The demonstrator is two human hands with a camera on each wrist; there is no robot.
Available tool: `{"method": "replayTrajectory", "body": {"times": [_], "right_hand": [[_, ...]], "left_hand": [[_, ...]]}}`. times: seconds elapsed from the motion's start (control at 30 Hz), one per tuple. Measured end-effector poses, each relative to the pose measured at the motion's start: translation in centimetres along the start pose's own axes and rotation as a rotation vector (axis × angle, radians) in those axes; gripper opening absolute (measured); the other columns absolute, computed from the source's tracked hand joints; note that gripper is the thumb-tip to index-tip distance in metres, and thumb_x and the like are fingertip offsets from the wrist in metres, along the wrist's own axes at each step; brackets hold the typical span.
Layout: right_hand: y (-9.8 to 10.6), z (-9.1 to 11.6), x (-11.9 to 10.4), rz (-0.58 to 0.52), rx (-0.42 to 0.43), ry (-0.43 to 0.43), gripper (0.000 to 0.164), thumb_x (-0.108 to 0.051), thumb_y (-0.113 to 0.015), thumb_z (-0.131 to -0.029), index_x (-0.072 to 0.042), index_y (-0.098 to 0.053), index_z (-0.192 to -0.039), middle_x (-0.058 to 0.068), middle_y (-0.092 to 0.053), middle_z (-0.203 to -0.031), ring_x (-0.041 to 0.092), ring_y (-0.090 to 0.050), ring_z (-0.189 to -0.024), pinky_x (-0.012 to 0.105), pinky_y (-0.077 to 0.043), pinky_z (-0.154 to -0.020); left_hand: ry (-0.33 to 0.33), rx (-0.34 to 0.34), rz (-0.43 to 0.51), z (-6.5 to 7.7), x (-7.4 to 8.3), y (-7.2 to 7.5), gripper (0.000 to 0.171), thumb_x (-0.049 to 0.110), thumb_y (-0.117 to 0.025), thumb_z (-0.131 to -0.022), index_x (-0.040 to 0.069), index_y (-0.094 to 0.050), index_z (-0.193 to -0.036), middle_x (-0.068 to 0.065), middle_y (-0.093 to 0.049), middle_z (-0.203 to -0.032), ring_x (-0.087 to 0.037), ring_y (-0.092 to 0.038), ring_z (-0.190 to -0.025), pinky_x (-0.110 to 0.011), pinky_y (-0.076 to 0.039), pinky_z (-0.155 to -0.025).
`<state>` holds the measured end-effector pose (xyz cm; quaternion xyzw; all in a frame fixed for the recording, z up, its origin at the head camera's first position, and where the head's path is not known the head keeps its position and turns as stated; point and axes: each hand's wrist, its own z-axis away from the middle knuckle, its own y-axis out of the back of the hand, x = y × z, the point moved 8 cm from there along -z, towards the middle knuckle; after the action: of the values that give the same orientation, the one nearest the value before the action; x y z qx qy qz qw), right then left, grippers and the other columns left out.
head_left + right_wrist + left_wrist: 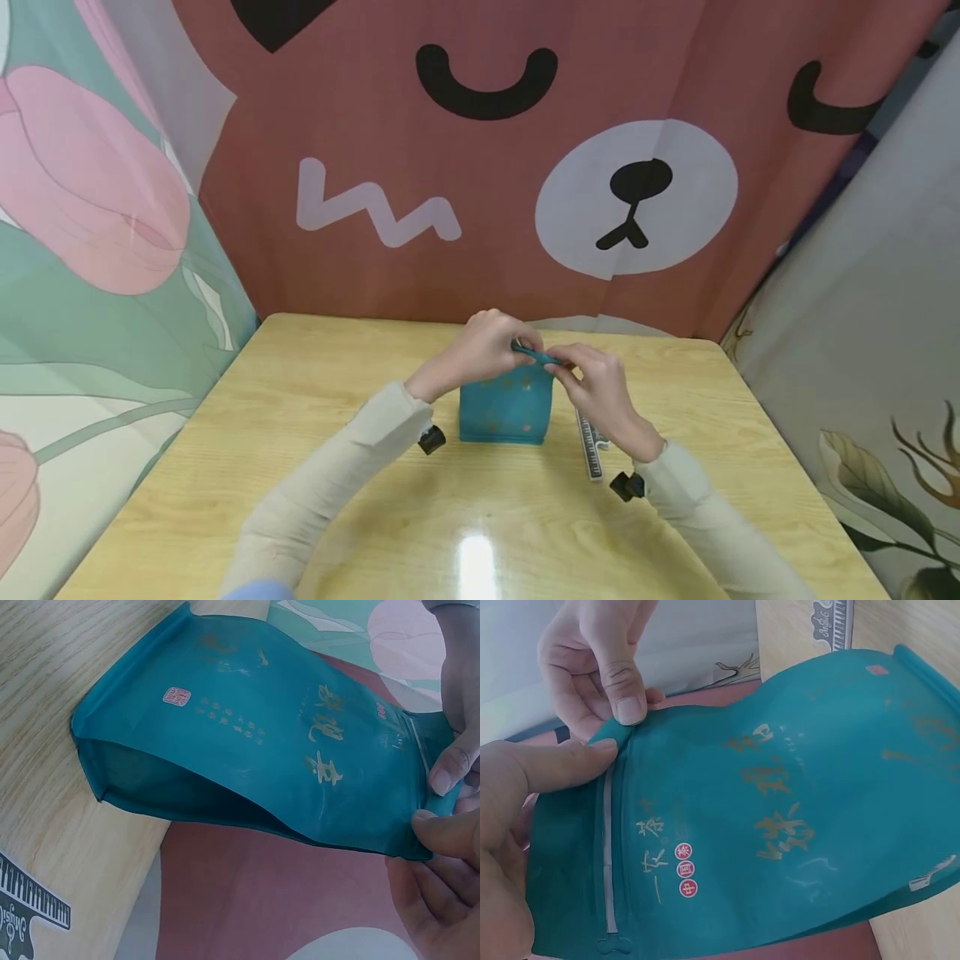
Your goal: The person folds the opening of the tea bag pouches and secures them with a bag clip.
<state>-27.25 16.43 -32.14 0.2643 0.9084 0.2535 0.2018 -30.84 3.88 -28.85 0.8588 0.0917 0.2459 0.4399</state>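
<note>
A teal tea pouch [506,408] with gold characters stands upright on the table, its base on the wood. My left hand [487,346] pinches its top edge on the left side. At the top right corner, my right hand [600,387] pinches the same edge between thumb and fingers. The left wrist view shows the pouch front [727,795] with a pale zip strip [608,847] just below the top edge, beside my left thumb [570,763]. Seen from the right wrist, the pouch's side gusset [172,784] is spread and its body bulges slightly.
A flat piece with a piano-key pattern and the word "Music" [34,900] lies on the table [360,517], right of the pouch. Printed curtains [360,275] hang behind the table and along both sides. A small black camera is at each wrist.
</note>
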Motion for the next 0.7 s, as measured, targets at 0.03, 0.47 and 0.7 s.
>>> {"method": "replayTrajectory", "body": {"times": [0.03, 0.47, 0.7], "right_hand": [[-0.02, 0.1, -0.09, -0.001, 0.004, 0.005, 0.022, 0.006, -0.081, -0.077, 0.0, -0.075, -0.097, 0.011, -0.072, -0.086, 0.02, -0.069, -0.069, 0.037, -0.055, -0.055], [-0.24, 0.31, 0.09, 0.005, -0.033, -0.031, 0.023, 0.003, -0.08, -0.079, -0.003, -0.074, -0.101, 0.007, -0.071, -0.087, 0.015, -0.065, -0.069, 0.027, -0.052, -0.055], [-0.42, 0.13, 0.26, -0.009, -0.041, -0.042, 0.021, 0.001, -0.08, -0.081, -0.003, -0.073, -0.1, 0.007, -0.07, -0.088, 0.015, -0.065, -0.07, 0.027, -0.052, -0.056]], "left_hand": [[0.002, 0.0, 0.004, 0.08, 0.01, -0.05, 0.009, 0.009, -0.079, -0.085, 0.013, -0.079, -0.093, 0.005, -0.074, -0.088, -0.003, -0.068, -0.077, -0.018, -0.05, -0.069], [-0.018, -0.04, -0.056, 0.54, -0.13, -0.09, 0.013, 0.018, -0.077, -0.089, 0.015, -0.078, -0.102, 0.006, -0.074, -0.093, 0.001, -0.062, -0.067, -0.017, -0.045, -0.056], [0.012, -0.059, -0.176, 1.02, -0.69, 0.3, 0.017, 0.027, -0.072, -0.093, 0.016, -0.079, -0.105, 0.006, -0.074, -0.088, 0.002, -0.053, -0.054, -0.022, -0.033, -0.043]]}}
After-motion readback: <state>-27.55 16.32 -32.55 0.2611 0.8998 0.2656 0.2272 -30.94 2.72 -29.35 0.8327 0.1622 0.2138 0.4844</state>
